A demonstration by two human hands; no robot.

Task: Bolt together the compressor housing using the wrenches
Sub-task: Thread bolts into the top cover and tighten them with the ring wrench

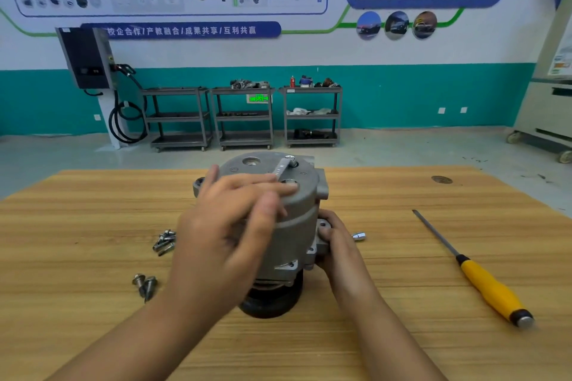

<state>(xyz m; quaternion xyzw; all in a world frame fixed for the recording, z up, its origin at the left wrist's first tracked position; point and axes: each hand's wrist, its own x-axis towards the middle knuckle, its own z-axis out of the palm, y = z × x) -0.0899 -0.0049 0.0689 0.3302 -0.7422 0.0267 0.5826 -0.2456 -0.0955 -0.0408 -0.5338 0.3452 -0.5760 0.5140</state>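
Observation:
A grey metal compressor housing [297,213] stands upright on its black pulley in the middle of the wooden table [402,334]. A silver wrench [283,168] lies across the housing's top face, its head on a bolt at the far side. My left hand [229,226] covers the near end of the wrench and grips its handle; the hand is motion-blurred. My right hand [332,238] grips a mounting lug low on the housing's right side. Loose bolts lie on the table: several [164,241] left of the housing and two [145,284] nearer me.
A yellow-handled screwdriver [483,284] lies diagonally on the right of the table. A small silver socket [359,237] sits just right of the housing. Three grey shelf carts [244,117] and a wall charger [88,59] stand by the far wall.

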